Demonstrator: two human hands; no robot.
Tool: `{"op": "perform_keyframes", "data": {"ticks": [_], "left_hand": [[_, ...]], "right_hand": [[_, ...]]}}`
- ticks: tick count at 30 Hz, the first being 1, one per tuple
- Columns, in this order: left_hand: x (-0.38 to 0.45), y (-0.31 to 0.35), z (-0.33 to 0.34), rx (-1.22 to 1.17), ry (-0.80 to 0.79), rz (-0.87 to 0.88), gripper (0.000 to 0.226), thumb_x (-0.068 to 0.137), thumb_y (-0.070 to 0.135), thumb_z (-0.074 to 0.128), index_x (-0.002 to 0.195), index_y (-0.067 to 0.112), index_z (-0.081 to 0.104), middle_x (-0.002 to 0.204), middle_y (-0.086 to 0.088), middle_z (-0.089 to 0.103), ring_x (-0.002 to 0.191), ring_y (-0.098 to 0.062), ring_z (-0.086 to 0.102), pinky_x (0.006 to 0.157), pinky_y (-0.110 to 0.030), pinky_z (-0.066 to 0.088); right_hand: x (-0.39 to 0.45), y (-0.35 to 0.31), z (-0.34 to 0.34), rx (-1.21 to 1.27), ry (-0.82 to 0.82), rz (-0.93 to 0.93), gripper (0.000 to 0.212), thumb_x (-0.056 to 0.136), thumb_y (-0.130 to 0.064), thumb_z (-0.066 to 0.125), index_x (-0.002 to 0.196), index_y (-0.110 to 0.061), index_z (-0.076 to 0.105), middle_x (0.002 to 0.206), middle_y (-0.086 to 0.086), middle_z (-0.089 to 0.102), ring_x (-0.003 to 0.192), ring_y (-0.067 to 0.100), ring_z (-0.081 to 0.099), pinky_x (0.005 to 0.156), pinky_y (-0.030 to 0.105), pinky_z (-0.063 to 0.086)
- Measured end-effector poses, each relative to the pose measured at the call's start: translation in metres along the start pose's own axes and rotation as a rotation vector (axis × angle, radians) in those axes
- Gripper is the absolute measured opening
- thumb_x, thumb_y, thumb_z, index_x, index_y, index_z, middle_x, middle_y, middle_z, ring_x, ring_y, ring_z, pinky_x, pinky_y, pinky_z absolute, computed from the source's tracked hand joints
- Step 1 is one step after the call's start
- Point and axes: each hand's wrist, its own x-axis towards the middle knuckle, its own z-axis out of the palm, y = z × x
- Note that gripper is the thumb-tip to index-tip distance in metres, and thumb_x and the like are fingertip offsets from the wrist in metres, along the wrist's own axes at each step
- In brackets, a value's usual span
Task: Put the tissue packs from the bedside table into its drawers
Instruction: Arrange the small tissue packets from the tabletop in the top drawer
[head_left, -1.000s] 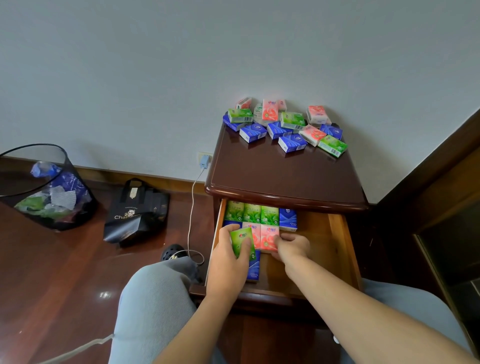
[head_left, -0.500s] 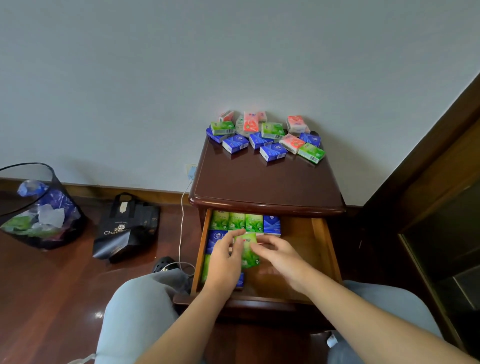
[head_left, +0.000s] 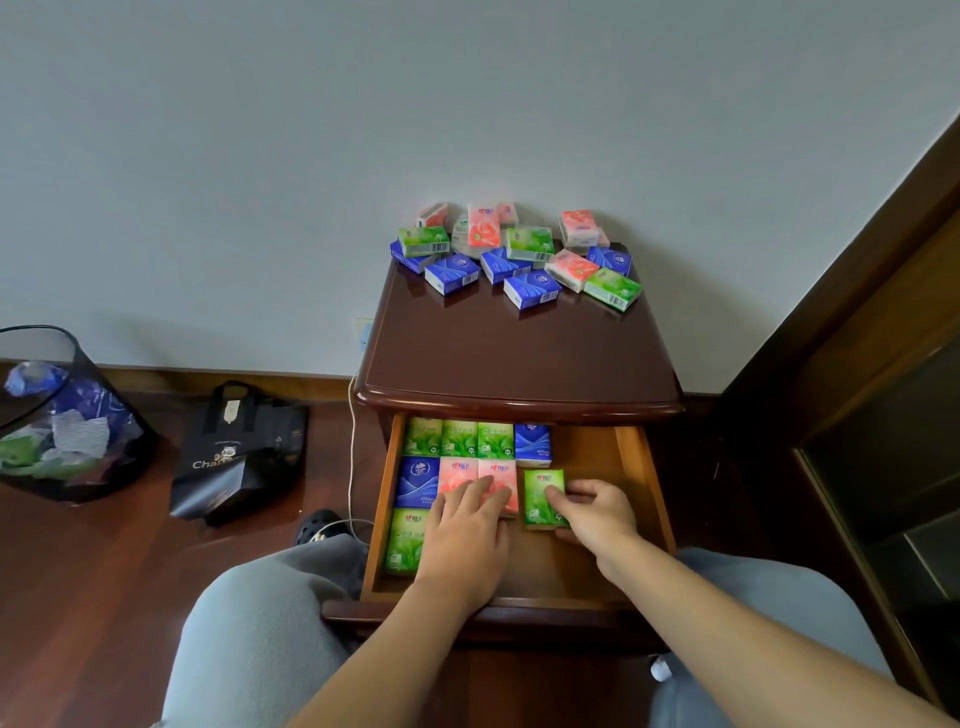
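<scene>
The dark wooden bedside table (head_left: 519, 358) has its top drawer (head_left: 639, 478) pulled out. Several green, blue and pink tissue packs lie in rows in the drawer's left part. My right hand (head_left: 592, 506) holds a green tissue pack (head_left: 543, 496) flat on the drawer floor, just right of the two pink packs (head_left: 478, 473). My left hand (head_left: 465, 535) rests flat on those pink packs, fingers spread. Several more loose tissue packs (head_left: 519, 260) are heaped at the back of the tabletop by the wall.
A black mesh bin (head_left: 62, 415) with rubbish stands on the wooden floor at far left. A black bag (head_left: 239, 452) sits beside it. A white cable (head_left: 353, 467) hangs down the table's left side. A dark cabinet (head_left: 883, 415) flanks the right. My knees sit below the drawer.
The green pack passed from my left hand to my right and moved rightward in the drawer. My left hand now lies flat on the pink packs.
</scene>
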Motion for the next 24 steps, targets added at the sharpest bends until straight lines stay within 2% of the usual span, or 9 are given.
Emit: {"op": "perform_keyframes", "data": {"ticks": [3, 8, 13, 16, 20, 24], "left_hand": [[0.002, 0.0, 0.003, 0.031, -0.074, -0.01, 0.053, 0.108, 0.042, 0.034, 0.161, 0.037, 0.027, 0.171, 0.009, 0.019, 0.159, -0.017, 0.007, 0.13, -0.044, 0.003], [0.002, -0.001, 0.005, 0.059, -0.101, -0.003, 0.057, 0.109, 0.042, 0.033, 0.164, 0.036, 0.019, 0.173, 0.008, 0.012, 0.16, -0.017, 0.0, 0.129, -0.046, 0.0], [0.002, -0.003, 0.008, 0.07, -0.111, -0.001, 0.06, 0.109, 0.041, 0.033, 0.165, 0.035, 0.013, 0.174, 0.008, 0.006, 0.16, -0.018, -0.003, 0.129, -0.047, -0.001], [0.003, -0.003, 0.008, 0.078, -0.129, 0.0, 0.061, 0.109, 0.041, 0.032, 0.165, 0.035, 0.011, 0.174, 0.008, 0.002, 0.16, -0.019, -0.005, 0.128, -0.048, -0.002], [0.003, -0.003, 0.008, 0.106, -0.142, -0.003, 0.061, 0.109, 0.042, 0.031, 0.166, 0.034, 0.008, 0.174, 0.008, 0.0, 0.16, -0.02, -0.008, 0.129, -0.05, -0.002], [0.003, -0.002, 0.007, 0.126, -0.147, -0.012, 0.061, 0.109, 0.043, 0.03, 0.166, 0.035, 0.008, 0.174, 0.008, -0.001, 0.16, -0.022, -0.01, 0.129, -0.052, -0.001]], "right_hand": [[0.002, -0.002, 0.007, -0.068, 0.042, -0.064, 0.038, 0.087, -0.028, 0.086, 0.118, -0.015, 0.068, 0.098, -0.001, 0.072, 0.083, 0.016, 0.074, 0.061, 0.032, 0.065], [0.005, -0.006, 0.015, -0.116, 0.093, -0.098, 0.051, 0.088, -0.025, 0.084, 0.132, -0.014, 0.061, 0.116, 0.005, 0.067, 0.098, 0.023, 0.073, 0.062, 0.031, 0.065], [0.006, -0.01, 0.017, -0.124, 0.084, -0.131, 0.058, 0.09, -0.022, 0.082, 0.143, -0.019, 0.058, 0.118, 0.001, 0.062, 0.099, 0.022, 0.07, 0.057, 0.026, 0.062], [0.006, -0.01, 0.019, -0.163, 0.072, -0.155, 0.051, 0.093, -0.022, 0.079, 0.142, -0.02, 0.061, 0.125, 0.004, 0.066, 0.101, 0.021, 0.072, 0.063, 0.031, 0.065], [0.007, -0.01, 0.025, -0.196, 0.106, -0.161, 0.044, 0.095, -0.021, 0.077, 0.138, -0.018, 0.066, 0.123, 0.004, 0.07, 0.099, 0.022, 0.073, 0.069, 0.039, 0.067], [0.007, -0.01, 0.03, -0.242, 0.154, -0.161, 0.042, 0.096, -0.022, 0.076, 0.136, -0.018, 0.066, 0.126, 0.006, 0.07, 0.106, 0.025, 0.072, 0.08, 0.046, 0.066]]}}
